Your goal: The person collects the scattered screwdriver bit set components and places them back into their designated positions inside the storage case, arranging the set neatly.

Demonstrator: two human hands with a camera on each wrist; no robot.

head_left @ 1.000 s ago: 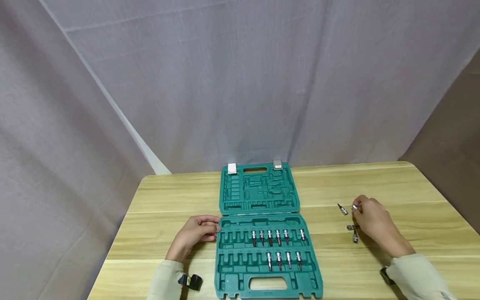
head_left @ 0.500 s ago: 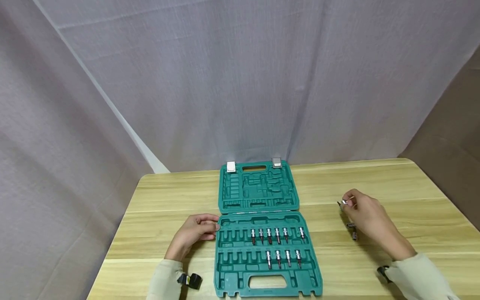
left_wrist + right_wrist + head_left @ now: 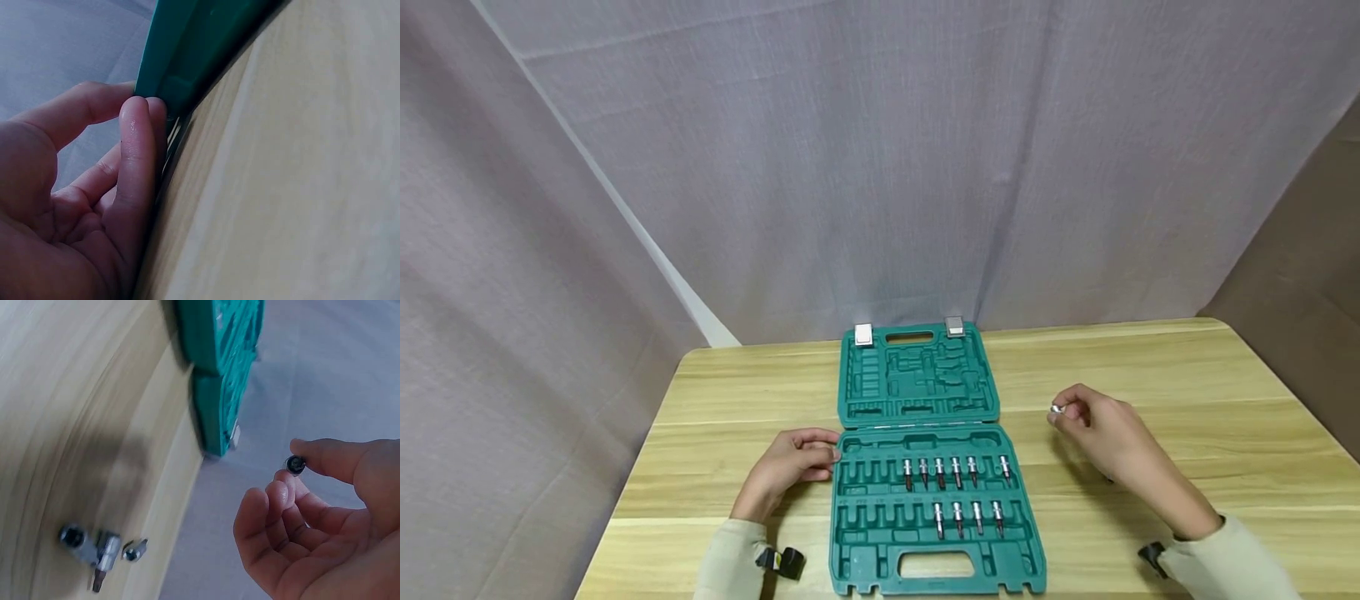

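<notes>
Toward the right edge of the bench point(image 3: 1150, 367), the right hand point(image 3: 1108, 437) pinches a small bit socket point(image 3: 1057, 409) between thumb and fingertips, raised just right of the open green tool case point(image 3: 925, 467). The left hand point(image 3: 790, 467) rests with its fingers pressed against the case's left wall, gripping nothing. Three loose bits point(image 3: 100, 550) lie on the bench near the right edge.

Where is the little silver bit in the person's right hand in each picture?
Head view: the socket bit is pinched at the right hand fingertips, right of the green tool case.
Left wrist view: not in it; only the left hand touching the case edge.
Right wrist view: the bit sits right of middle, between thumb and finger.
Shared landmark: the green tool case.
</notes>
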